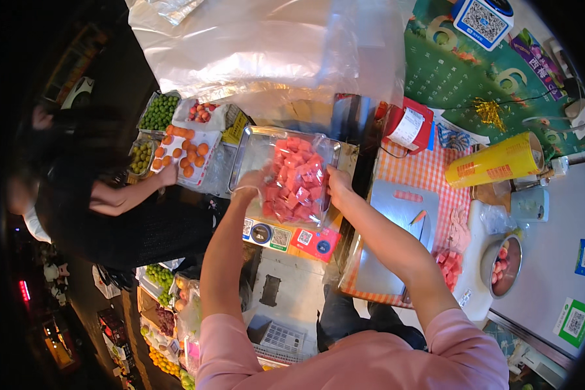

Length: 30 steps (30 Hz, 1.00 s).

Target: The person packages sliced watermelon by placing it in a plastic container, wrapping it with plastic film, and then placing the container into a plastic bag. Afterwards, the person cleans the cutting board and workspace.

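Note:
A clear plastic box of red watermelon cubes (295,180) lies over a shiny metal tray (251,146) in the middle of the view. My left hand (252,183) is at the box's left side, its fingers blurred and partly behind thin clear plastic. On the right edge of the same box my right hand (339,185) has its grip, with the fingers partly hidden. Right of my right arm, a metal cutting board (390,209) bears a knife with a small orange-and-green handle (419,217). More watermelon cubes (449,268) lie beside my right forearm.
A person in dark clothes (126,229) stands at the left, a hand near orange fruits (187,156). Clear plastic sheeting (273,48) hangs beyond the tray. On the right are a red label printer (412,126), a yellow roll (497,161) and a metal bowl (512,273).

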Tool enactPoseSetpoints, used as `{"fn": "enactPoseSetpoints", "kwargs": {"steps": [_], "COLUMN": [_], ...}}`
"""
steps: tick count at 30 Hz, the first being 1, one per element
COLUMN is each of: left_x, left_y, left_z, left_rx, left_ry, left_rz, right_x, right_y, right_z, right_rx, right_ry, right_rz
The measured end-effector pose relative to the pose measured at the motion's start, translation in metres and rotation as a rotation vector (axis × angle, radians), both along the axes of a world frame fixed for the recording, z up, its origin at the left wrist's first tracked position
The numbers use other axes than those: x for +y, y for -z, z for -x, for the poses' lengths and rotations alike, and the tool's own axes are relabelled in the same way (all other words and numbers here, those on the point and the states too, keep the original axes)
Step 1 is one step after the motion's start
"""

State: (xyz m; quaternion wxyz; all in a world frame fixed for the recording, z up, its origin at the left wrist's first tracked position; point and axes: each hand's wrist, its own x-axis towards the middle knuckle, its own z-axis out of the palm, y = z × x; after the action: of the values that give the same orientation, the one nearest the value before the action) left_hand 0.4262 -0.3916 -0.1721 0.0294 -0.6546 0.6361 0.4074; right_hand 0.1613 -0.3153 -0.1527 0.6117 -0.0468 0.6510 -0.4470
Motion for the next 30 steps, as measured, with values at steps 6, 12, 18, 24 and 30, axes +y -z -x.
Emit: {"fn": "enactPoseSetpoints", "kwargs": {"steps": [6, 12, 18, 24, 30], "left_x": [0.059, 0.204, 0.323, 0.438, 0.510], "left_y": [-0.050, -0.110, -0.139, -0.142, -0.182], "left_z": [-0.043, 0.008, 0.090, 0.163, 0.280], "left_rx": [0.566, 0.693, 0.682, 0.871, 0.737], "left_ry": [-0.826, -0.854, -0.914, -1.028, -0.962], "left_rz": [0.253, 0.210, 0.058, 0.009, 0.038], "right_x": [0.109, 0.178, 0.230, 0.211, 0.175], "right_y": [-0.071, -0.067, -0.048, -0.152, -0.320], "right_z": [0.066, 0.305, 0.423, 0.430, 0.443], "right_rx": [0.109, 1.592, 1.490, 1.595, 1.911], "right_ry": [-0.118, -0.460, -1.062, -0.882, -0.231], "right_rz": [0.293, 0.034, -0.079, 0.007, 0.795]}}
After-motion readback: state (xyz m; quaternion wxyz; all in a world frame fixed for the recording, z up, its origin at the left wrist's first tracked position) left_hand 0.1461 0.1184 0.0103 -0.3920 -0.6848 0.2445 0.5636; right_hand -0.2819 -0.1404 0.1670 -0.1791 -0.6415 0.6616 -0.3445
